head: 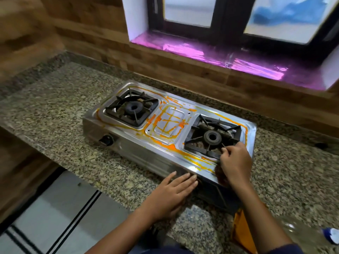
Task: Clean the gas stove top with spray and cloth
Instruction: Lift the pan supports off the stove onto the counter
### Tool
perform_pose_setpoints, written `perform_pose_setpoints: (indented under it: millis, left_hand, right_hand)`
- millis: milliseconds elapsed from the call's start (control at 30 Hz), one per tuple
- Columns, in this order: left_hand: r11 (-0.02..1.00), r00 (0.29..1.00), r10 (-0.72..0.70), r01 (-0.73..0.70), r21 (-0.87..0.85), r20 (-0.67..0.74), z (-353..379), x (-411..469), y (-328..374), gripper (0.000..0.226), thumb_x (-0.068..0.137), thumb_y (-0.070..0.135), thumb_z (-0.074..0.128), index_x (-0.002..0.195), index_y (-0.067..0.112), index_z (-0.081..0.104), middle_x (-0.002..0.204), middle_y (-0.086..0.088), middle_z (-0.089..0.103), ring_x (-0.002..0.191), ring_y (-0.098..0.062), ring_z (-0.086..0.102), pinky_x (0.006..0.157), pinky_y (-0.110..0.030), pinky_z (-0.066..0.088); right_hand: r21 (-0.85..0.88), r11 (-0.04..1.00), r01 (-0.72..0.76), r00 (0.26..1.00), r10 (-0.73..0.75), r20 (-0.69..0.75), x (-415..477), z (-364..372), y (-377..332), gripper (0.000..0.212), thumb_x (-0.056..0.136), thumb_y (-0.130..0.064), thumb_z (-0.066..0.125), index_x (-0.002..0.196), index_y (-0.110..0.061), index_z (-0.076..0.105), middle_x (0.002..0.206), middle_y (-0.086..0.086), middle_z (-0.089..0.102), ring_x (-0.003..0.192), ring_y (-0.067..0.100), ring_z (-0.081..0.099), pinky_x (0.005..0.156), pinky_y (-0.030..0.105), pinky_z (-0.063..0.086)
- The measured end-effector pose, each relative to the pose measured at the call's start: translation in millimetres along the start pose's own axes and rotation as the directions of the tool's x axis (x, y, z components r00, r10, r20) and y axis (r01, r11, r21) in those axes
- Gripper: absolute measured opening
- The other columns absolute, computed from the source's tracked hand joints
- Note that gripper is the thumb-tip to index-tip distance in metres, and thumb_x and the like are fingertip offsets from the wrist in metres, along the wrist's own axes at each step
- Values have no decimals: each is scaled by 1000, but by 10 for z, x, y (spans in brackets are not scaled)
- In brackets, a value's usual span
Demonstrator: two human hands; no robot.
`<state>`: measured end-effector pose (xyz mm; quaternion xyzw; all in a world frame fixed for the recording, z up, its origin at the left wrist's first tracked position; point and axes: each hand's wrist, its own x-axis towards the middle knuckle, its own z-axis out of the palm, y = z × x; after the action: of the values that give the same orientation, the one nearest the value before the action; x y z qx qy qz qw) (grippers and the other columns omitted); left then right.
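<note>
A steel two-burner gas stove point(170, 153) sits on the granite counter, its top streaked with orange stains. Black pan supports surround the left burner point(132, 107) and the right burner point(212, 137). My right hand point(235, 162) reaches over the stove's front right corner and its fingers pinch a prong of the right pan support point(224, 146). My left hand point(172, 193) lies flat with straight fingers, fingertips touching the stove's front edge. An orange cloth point(242, 231) lies on the counter near my right forearm. A clear plastic bottle with a blue-and-white cap point(300, 233) lies at the bottom right.
The speckled granite counter point(60, 99) stretches left of the stove. A black knob point(107, 140) sits on the stove's front left. Wood-look wall tiles and a window sill point(211, 55) lie behind. The counter's front edge drops to a tiled floor point(60, 204) at the lower left.
</note>
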<state>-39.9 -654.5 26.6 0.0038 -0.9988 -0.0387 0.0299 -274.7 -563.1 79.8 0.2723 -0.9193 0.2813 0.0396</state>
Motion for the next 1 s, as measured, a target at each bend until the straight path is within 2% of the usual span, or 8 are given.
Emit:
perform_pose_setpoints:
  millis: [167,333,467,567,700,800,867,1000]
  left_hand:
    - [992,977,-7,-19,-122,-212,-239,-35,-441,61,97,29,48,154,19,27,161,4,25,150,-12,16,119,-40,23]
    - [962,852,-267,213,-168,-451,-487,-43,-1441,48,93,25,54,140,18,53,147,0,50,140,-19,41,111,-43,35]
    - [883,774,-465,440,-163,-431,-600,-105,-2401,48,90,35,43,128,14,63,134,-4,62,129,-24,53,104,-44,41]
    - [831,732,-551,527,-181,-401,-629,-119,-2909,44,90,35,48,120,9,68,121,-9,69,121,-29,60,98,-46,47]
    - [838,758,-545,497,-224,-358,-656,-96,-3234,29,87,34,57,93,14,77,94,-8,76,107,-29,68,88,-42,53]
    - [865,802,-501,476,-159,-325,-707,-73,-3332,35,86,44,56,70,19,74,71,0,70,96,-24,67,76,-36,48]
    - [876,833,-481,468,-113,-273,-715,-46,-3372,36,84,47,61,63,20,72,65,3,67,93,-22,64,77,-36,42]
    - [887,857,-462,440,-142,-228,-717,-26,-3361,28,83,34,70,62,17,68,63,-1,65,93,-27,65,78,-38,48]
  right_hand:
    - [27,999,21,990,-17,-143,73,-37,-112,16,87,-8,65,78,3,74,81,15,55,70,36,55,60,30,31]
    - [104,994,33,961,-3,-276,54,-15,-308,29,80,-21,57,81,1,76,69,13,53,60,32,53,58,29,31]
    - [133,991,-19,932,66,-357,-84,137,-744,16,83,-8,66,87,4,75,66,15,51,61,26,46,56,31,28]
    - [154,987,-52,912,109,-396,-136,381,-1009,14,84,-6,69,90,6,74,66,15,50,60,28,47,57,35,31]
    - [179,981,-76,885,149,-441,-152,733,-1389,21,84,-9,67,95,8,73,70,13,49,63,27,47,62,29,33]
    - [194,980,-49,875,136,-465,-178,883,-1680,24,83,-12,64,94,7,73,69,12,49,62,27,47,61,31,35]
    - [174,984,-42,868,122,-482,-210,930,-1778,27,83,-17,62,91,6,74,68,12,49,60,27,46,60,36,38]
    - [143,989,-47,864,112,-490,-295,926,-1887,24,81,-13,63,91,6,75,67,11,48,61,29,46,60,35,38]
